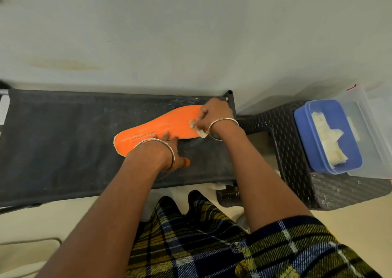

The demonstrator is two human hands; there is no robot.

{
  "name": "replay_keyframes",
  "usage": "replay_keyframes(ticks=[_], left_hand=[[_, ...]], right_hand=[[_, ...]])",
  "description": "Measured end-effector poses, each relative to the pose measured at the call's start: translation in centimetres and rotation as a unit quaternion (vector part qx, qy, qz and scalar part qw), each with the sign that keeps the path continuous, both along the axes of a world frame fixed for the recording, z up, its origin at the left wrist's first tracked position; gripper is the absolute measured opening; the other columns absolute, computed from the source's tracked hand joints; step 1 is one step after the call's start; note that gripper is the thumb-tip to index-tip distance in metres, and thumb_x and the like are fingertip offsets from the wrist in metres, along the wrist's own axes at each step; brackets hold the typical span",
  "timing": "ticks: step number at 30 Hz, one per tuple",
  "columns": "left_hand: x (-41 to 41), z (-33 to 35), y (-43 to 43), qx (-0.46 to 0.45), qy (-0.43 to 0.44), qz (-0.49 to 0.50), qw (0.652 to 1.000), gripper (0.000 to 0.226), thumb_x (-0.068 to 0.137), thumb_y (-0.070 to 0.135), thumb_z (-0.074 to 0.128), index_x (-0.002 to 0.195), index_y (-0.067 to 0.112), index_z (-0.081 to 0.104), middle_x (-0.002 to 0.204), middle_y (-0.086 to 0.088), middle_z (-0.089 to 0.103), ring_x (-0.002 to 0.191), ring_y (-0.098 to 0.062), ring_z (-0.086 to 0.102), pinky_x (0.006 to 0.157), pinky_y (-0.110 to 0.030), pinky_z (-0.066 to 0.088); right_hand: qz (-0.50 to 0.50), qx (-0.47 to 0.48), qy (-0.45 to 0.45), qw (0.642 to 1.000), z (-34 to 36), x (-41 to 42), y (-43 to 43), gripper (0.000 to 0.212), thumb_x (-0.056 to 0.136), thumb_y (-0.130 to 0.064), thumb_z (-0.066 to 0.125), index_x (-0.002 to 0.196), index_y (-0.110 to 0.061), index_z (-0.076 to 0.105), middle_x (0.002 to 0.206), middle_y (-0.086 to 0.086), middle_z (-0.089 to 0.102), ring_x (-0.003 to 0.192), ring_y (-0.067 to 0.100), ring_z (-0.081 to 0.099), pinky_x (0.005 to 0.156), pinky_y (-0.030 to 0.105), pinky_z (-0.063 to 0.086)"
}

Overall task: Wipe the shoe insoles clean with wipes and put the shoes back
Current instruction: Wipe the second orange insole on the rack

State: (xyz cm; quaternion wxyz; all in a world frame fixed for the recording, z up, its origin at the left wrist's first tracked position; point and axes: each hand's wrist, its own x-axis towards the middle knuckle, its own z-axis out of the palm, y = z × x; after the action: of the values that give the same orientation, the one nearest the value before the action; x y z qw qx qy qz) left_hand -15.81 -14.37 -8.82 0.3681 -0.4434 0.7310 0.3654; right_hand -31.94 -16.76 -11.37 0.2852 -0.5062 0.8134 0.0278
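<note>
An orange insole (158, 126) lies flat on the black fabric top of a shoe rack (63, 142), its toe end pointing right. My left hand (167, 148) presses down on the heel half with straight fingers. My right hand (212, 114) pinches a crumpled whitish wipe (196, 128) against the insole's toe end. No shoes are in view.
A dark woven stool (297, 184) stands right of the rack. On it sits a blue plastic box (326, 137) holding more wipes, with a clear lid or box (369, 133) beside it. A pale wall runs behind. My plaid clothing (233, 246) fills the bottom.
</note>
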Motion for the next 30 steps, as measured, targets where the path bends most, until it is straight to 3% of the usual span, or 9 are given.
replay_keyframes(ticks=[3,5,8,11,15,20,26,30], left_hand=[[0.0,0.0,0.0,0.003,-0.001,0.0,1.0,0.083,0.097,0.055,0.042,0.154,0.023,-0.008,0.161,-0.002,-0.016,0.148,-0.034,-0.01,0.119,-0.05,0.006],[-0.1,0.0,0.1,0.002,-0.001,0.004,1.0,0.083,0.096,0.055,0.043,0.155,0.023,-0.007,0.162,-0.003,-0.015,0.148,-0.034,-0.01,0.119,-0.05,0.007],[-0.2,-0.2,0.1,-0.002,-0.002,0.006,1.0,0.084,0.096,0.054,0.044,0.155,0.022,-0.007,0.162,-0.005,-0.015,0.148,-0.034,-0.009,0.119,-0.051,0.008],[-0.1,-0.4,0.0,0.002,0.002,0.009,1.0,0.085,0.096,0.055,0.045,0.154,0.023,-0.008,0.161,-0.004,-0.016,0.148,-0.034,-0.009,0.12,-0.051,0.009],[0.0,-0.3,0.0,0.007,0.006,0.017,1.0,0.085,0.096,0.052,0.046,0.155,0.022,-0.008,0.161,-0.004,-0.017,0.148,-0.034,-0.009,0.12,-0.051,0.009],[-0.1,-0.3,0.2,-0.002,0.003,0.015,1.0,0.085,0.096,0.053,0.045,0.155,0.023,-0.008,0.161,-0.003,-0.017,0.148,-0.034,-0.011,0.12,-0.05,0.007],[0.2,0.2,0.2,0.01,0.013,0.019,1.0,0.082,0.098,0.049,0.045,0.155,0.023,-0.008,0.161,-0.002,-0.017,0.148,-0.032,-0.01,0.119,-0.048,0.007],[-0.1,-0.1,0.2,0.0,0.017,0.019,1.0,0.084,0.097,0.051,0.046,0.155,0.024,-0.008,0.161,-0.003,-0.016,0.148,-0.033,-0.01,0.119,-0.048,0.007]], right_hand=[[-0.01,0.013,0.088,0.996,0.0,-0.4,-0.1,0.042,0.074,-0.036,0.083,0.103,-0.008,0.07,0.11,0.012,0.07,0.107,0.03,0.066,0.089,0.036,0.054],[0.022,0.014,0.092,0.995,-0.1,1.1,-0.3,0.048,0.077,-0.038,0.082,0.109,-0.007,0.066,0.114,0.014,0.067,0.108,0.032,0.065,0.088,0.037,0.052],[0.027,-0.017,0.003,0.999,-0.5,2.8,-0.3,0.024,0.076,-0.026,0.081,0.093,-0.01,0.075,0.097,0.008,0.074,0.094,0.025,0.07,0.086,0.037,0.058],[-0.054,-0.1,-0.052,0.992,-0.5,2.5,-0.1,0.004,0.078,-0.018,0.078,0.078,-0.014,0.077,0.086,0.004,0.075,0.084,0.023,0.071,0.084,0.038,0.059],[-0.061,-0.152,0.008,0.986,-0.8,2.2,-0.4,0.005,0.087,-0.014,0.07,0.088,-0.013,0.075,0.096,0.007,0.074,0.095,0.027,0.068,0.086,0.038,0.055],[0.007,-0.131,-0.108,0.986,-0.9,3.6,-0.2,0.002,0.078,-0.011,0.078,0.078,-0.012,0.077,0.072,-0.003,0.07,0.08,0.022,0.07,0.085,0.038,0.056],[-0.115,-0.21,-0.073,0.968,-1.9,1.9,-0.2,0.017,0.082,-0.027,0.079,0.073,-0.017,0.069,0.072,0.0,0.07,0.074,0.021,0.069,0.077,0.041,0.058],[-0.047,-0.184,-0.093,0.977,-1.6,2.9,-0.2,0.009,0.083,-0.024,0.077,0.081,-0.017,0.074,0.081,0.001,0.073,0.081,0.021,0.069,0.081,0.037,0.056]])
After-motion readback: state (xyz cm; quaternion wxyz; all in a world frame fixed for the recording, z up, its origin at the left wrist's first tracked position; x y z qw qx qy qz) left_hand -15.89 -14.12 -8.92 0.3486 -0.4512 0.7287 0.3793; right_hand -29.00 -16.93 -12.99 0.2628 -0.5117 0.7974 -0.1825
